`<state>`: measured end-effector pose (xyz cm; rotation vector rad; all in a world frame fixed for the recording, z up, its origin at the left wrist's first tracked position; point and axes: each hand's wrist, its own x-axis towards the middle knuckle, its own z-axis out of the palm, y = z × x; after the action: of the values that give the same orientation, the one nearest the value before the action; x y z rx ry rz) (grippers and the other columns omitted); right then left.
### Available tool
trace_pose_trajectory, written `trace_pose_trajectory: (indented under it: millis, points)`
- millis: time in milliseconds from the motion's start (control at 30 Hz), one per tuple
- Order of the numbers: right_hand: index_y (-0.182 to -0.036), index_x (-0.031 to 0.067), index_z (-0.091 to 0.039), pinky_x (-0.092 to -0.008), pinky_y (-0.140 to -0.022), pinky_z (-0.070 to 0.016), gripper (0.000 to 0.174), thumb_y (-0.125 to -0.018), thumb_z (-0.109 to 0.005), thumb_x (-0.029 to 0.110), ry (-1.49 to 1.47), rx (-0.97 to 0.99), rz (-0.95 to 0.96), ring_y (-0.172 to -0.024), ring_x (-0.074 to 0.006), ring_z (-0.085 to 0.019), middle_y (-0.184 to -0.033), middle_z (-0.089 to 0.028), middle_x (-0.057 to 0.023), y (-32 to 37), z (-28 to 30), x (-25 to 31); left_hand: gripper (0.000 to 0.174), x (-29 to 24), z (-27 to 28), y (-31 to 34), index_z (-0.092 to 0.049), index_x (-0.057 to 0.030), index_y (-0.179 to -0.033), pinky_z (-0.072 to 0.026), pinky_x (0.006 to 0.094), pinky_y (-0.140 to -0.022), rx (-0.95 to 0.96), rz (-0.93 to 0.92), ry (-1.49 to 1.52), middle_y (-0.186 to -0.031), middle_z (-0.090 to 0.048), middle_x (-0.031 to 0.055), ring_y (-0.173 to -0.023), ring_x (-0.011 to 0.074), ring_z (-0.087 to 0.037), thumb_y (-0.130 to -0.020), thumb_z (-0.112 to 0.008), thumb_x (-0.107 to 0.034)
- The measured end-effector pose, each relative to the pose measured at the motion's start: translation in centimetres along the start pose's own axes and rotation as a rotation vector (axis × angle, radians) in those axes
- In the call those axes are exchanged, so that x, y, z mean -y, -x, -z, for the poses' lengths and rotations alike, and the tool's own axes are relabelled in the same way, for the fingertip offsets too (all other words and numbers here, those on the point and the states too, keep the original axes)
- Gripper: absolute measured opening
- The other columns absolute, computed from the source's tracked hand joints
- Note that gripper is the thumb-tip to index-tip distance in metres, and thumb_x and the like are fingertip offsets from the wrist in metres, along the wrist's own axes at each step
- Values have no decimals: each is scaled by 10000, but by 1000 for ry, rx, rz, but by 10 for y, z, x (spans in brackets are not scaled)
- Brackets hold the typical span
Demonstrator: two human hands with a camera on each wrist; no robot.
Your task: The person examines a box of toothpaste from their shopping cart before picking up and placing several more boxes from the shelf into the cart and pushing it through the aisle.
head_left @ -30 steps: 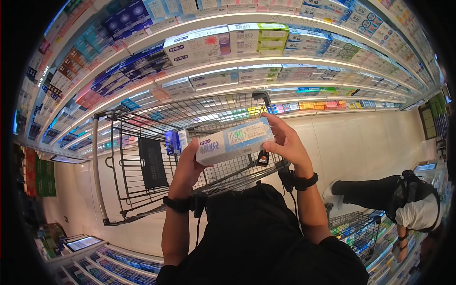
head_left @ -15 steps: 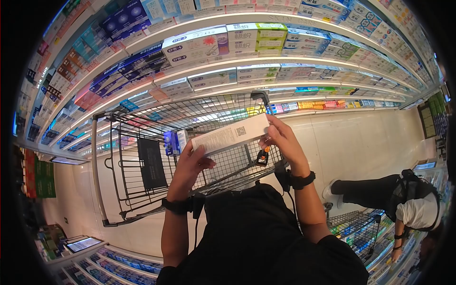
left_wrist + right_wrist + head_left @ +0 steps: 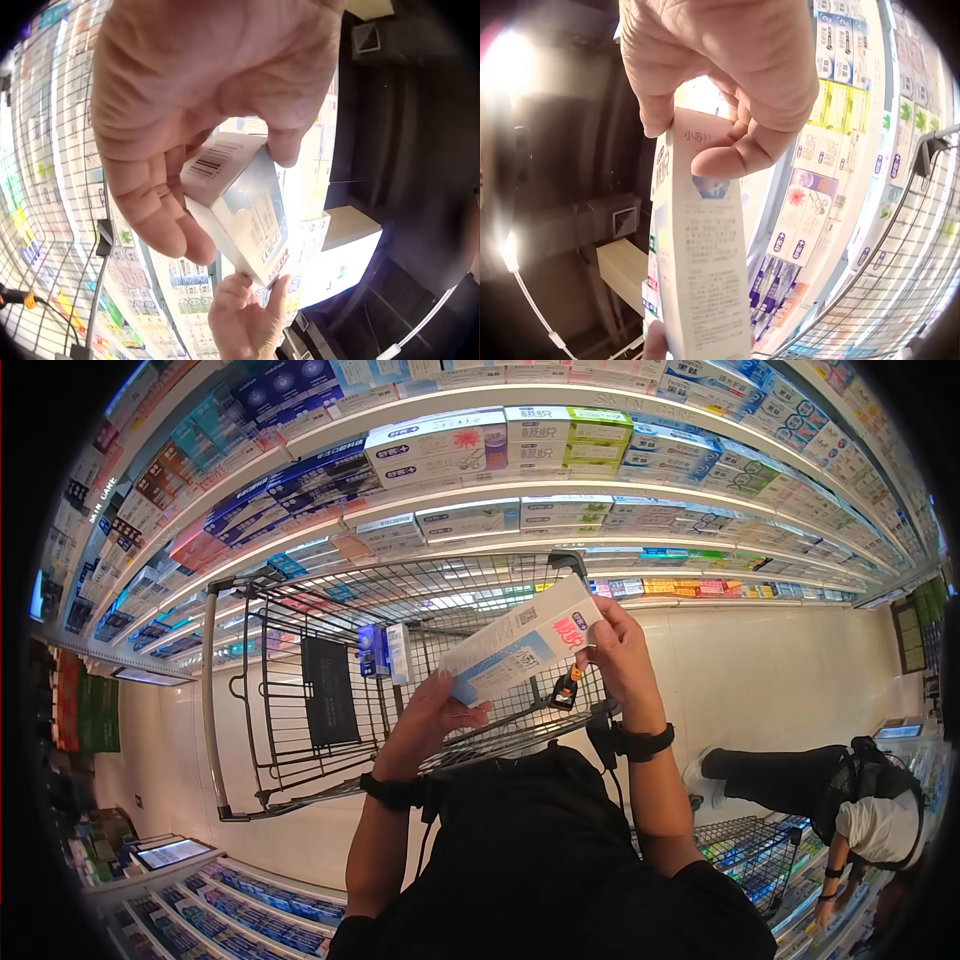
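Note:
Both hands hold a long white and light-blue box (image 3: 525, 643) above the cart basket. My left hand (image 3: 428, 722) grips its lower left end; in the left wrist view the fingers and thumb of that hand (image 3: 202, 112) lie around the end with a barcode. My right hand (image 3: 622, 660) pinches the upper right end, and the right wrist view shows its thumb and fingers on the box (image 3: 705, 247), whose small printed text faces that camera. A blue box (image 3: 373, 651) and a white box (image 3: 398, 653) stand together inside the cart (image 3: 330, 760).
Shelves of boxed goods (image 3: 435, 450) run along the far side of the cart. A black and orange device (image 3: 566, 688) is at the basket's right end. At the right, another person (image 3: 800, 780) bends beside a second cart (image 3: 745, 850). More shelves (image 3: 230, 910) stand at the lower left.
The box has been turned from its printed front to a plain side with a code, then to a blue and white side with pink lettering. It now tilts more steeply, right end higher.

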<state>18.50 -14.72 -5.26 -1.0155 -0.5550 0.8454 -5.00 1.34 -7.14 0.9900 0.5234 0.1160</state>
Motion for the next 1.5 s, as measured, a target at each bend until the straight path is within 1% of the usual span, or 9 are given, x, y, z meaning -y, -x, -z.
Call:
trace_pose_trajectory:
  millis: [367, 467, 567, 667, 867, 1033, 1133, 1300, 1500]
  points:
    - [-1235, -38, -488, -258, -699, -523, 523, -835, -725, 203, 207, 132, -218, -907, -114, -602, -1019, -641, -78, 3, -50, -64, 642, 45, -10, -14, -390, -13, -1338, -501, 358, -866, 112, 10, 451, -1105, -613, 181, -978, 237, -615, -1007, -209, -532]
    - [-1243, -47, -481, -257, -714, -532, 523, -842, -714, 195, 235, 206, -311, -917, -114, -608, -1035, -644, -85, -5, -57, -88, 642, 46, 1, -9, -416, -28, -1326, -503, 345, -849, -4, 101, 416, -1087, -627, 162, -957, 228, -625, -997, -247, -552]
    - [-1212, -46, -494, -251, -684, -546, 488, -849, -702, 205, 244, 285, -471, -864, -115, -622, -1020, -648, -82, -18, -61, -114, 628, 65, 40, 6, -408, -13, -1344, -504, 351, -838, -131, 151, 199, -1082, -635, 157, -940, 242, -633, -979, -389, -523]
    - [-1251, -33, -483, -264, -723, -557, 520, -867, -690, 250, 287, 348, -604, -900, -161, -631, -1071, -629, -110, -35, -68, -150, 628, 64, 69, 31, -415, 14, -1348, -505, 372, -827, -373, 59, -502, -1085, -637, 188, -933, 281, -641, -934, -549, -439]
    - [-1245, -34, -498, -310, -792, -564, 506, -877, -667, 268, 266, 421, -773, -989, -199, -612, -1132, -597, -139, -71, -87, -241, 630, 82, 129, 76, -479, 14, -1306, -501, 420, -817, -346, -9, -1204, -1097, -620, 235, -978, 363, -617, -861, -652, -395]
    - [-1219, -31, -514, -315, -797, -560, 516, -868, -668, 314, 371, 434, -872, -991, -202, -613, -1111, -599, -128, -102, -98, -313, 725, 70, 130, 81, -490, -34, -1288, -491, 422, -782, -90, 194, -1266, -991, -630, 188, -906, 349, -611, -784, -681, -519]
    - [-1195, -28, -534, -312, -796, -549, 483, -870, -658, 308, 445, 408, -931, -980, -195, -611, -1096, -604, -117, -119, -105, -354, 748, 79, 136, 84, -524, -23, -1256, -495, 409, -803, -23, 87, -1253, -979, -641, 167, -917, 342, -611, -731, -737, -512]
    - [-1142, -54, -566, -307, -674, -541, 459, -838, -677, 272, 588, 377, -938, -825, -197, -626, -989, -630, -124, -147, -104, -438, 649, 88, 140, 82, -488, -16, -1262, -497, 405, -799, -4, 61, -1284, -979, -606, 151, -912, 329, -602, -702, -747, -218]
    - [-979, -83, -654, -307, -583, -516, 348, -780, -690, 200, 649, 299, -918, -681, -200, -651, -794, -673, -150, -163, -105, -493, 651, 97, 147, 85, -485, -9, -1265, -496, 400, -798, 43, 50, -1188, -954, -593, 140, -902, 314, -594, -685, -726, -175]
